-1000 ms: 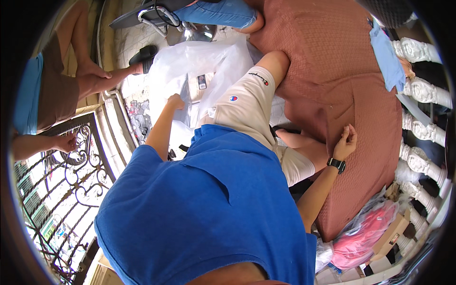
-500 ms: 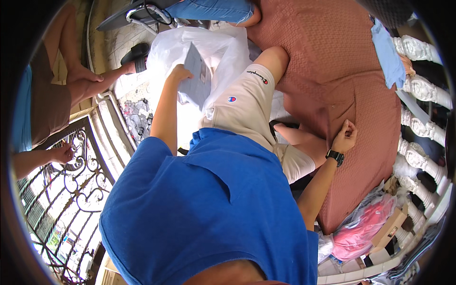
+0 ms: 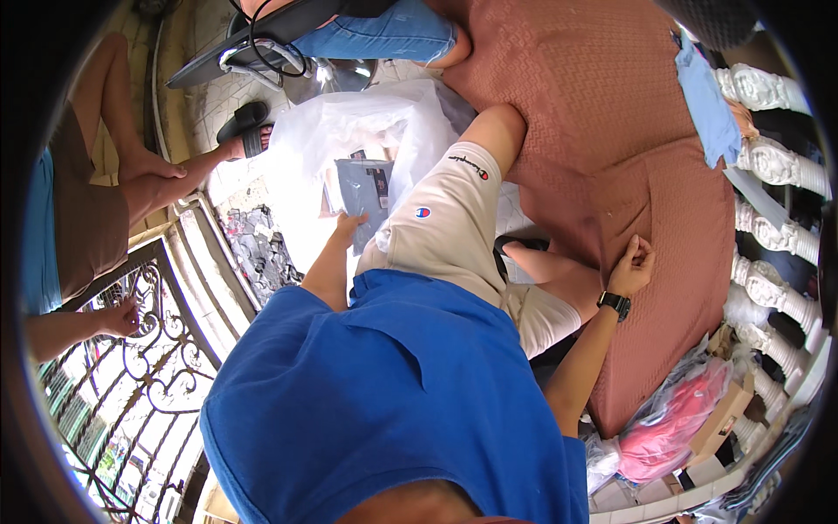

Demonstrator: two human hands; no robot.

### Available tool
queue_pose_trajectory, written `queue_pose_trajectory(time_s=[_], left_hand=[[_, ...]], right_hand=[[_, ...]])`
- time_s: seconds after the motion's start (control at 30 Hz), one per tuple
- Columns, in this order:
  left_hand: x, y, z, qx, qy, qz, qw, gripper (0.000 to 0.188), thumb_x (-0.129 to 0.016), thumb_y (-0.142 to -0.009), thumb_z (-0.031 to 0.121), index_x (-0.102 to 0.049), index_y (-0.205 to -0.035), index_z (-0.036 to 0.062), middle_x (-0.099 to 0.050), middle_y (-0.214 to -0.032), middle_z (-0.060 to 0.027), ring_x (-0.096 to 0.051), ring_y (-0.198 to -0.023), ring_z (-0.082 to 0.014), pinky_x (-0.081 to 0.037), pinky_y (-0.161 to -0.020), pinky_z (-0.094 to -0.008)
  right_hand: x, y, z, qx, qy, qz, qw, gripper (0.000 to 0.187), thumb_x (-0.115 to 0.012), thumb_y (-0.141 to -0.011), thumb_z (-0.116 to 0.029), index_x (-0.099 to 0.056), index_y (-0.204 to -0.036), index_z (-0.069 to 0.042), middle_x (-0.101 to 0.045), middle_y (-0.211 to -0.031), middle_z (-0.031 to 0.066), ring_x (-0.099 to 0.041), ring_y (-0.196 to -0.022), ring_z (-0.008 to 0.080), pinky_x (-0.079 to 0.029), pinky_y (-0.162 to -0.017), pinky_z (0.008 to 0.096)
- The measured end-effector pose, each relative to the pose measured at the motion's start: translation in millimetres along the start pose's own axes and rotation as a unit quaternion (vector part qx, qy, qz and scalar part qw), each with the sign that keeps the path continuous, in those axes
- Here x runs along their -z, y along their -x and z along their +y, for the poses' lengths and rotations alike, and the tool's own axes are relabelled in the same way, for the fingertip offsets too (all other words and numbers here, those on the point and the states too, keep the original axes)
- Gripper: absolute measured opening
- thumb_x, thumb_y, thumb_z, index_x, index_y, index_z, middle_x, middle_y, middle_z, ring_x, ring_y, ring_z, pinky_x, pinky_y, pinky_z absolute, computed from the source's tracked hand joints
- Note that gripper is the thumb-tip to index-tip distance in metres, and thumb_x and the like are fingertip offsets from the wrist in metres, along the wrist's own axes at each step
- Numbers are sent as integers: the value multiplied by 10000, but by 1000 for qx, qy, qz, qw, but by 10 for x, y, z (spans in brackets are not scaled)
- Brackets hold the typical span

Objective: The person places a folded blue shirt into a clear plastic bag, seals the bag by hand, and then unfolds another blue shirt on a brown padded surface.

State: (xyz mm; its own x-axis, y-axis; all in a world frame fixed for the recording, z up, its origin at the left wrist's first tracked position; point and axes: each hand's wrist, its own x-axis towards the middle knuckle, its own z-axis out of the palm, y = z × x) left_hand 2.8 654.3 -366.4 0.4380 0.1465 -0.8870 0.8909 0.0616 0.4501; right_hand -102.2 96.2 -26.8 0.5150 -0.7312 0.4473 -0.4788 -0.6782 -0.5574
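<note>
My left hand [image 3: 351,224] grips the lower edge of a flat grey packet [image 3: 358,188] with a dark label strip, perhaps a folded garment. The packet is held over the opening of a large translucent plastic bag [image 3: 301,131]. Inside the bag, other flat light-coloured packets [image 3: 333,194] partly show beside the grey one. My right hand [image 3: 630,266], below a black wristwatch [image 3: 614,304], rests on the brown textured cover [image 3: 672,218] with its fingers curled in. Nothing shows between those fingers.
A seated person's leg [image 3: 188,170] and hand [image 3: 120,316] are at the left, by a wrought-iron gate [image 3: 166,367]. Another person's jeans [image 3: 384,39] are at the top. White balusters [image 3: 781,166] line the right side. A pink bundle in plastic [image 3: 668,419] lies lower right, beside a cardboard box [image 3: 724,419].
My left hand has come nearer to me, and the grey packet now lies flatter, its label facing up. My right hand has stayed on the brown cover.
</note>
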Motion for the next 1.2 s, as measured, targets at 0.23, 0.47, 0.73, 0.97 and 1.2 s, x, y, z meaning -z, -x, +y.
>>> queue_pose_trajectory(time_s=[0.23,0.47,0.73,0.97,1.2], left_hand=[[-226,-526,598,54,51,-150,986,451,-769,-879,103,-594,-1265,-54,-651,-1224,-193,-662,-1077,-330,-544,-947,-492],[-777,-800,1237,-37,127,-243,961,760,-834,-844,164,-412,-1446,-26,-577,-1362,-175,-597,-1210,-334,-505,-1027,-487],[-874,-752,866,135,-242,-34,960,1045,-825,-857,328,-117,-1571,44,-397,-1531,-221,-517,-1303,-431,-501,-986,-589],[-934,-886,258,95,-183,-146,967,761,-612,-954,572,-439,-1485,56,-441,-1539,-133,-515,-1308,-389,-391,-1062,-558],[-1343,-673,1060,104,71,-234,964,1303,-612,-773,829,-81,-1601,-27,-142,-1674,-199,-146,-1543,-360,-183,-1210,-555]], right_hand=[[0,-16,-28,9,11,2,1000,209,-759,-927,-257,-728,-953,-51,-597,-712,-16,-476,-604,84,-415,-551,255],[4,-11,-49,3,32,5,999,200,-756,-929,-249,-722,-946,-53,-574,-698,-25,-440,-585,71,-396,-540,246],[9,-14,-59,8,36,4,999,201,-758,-927,-239,-718,-951,-44,-550,-685,-29,-422,-570,70,-380,-524,246],[-32,-53,-88,19,16,1,1000,198,-762,-924,-234,-718,-953,-43,-561,-682,-21,-430,-561,69,-383,-514,250],[-46,-57,-163,15,28,4,999,184,-758,-925,-227,-714,-943,-48,-551,-665,-10,-443,-542,83,-390,-509,263]])
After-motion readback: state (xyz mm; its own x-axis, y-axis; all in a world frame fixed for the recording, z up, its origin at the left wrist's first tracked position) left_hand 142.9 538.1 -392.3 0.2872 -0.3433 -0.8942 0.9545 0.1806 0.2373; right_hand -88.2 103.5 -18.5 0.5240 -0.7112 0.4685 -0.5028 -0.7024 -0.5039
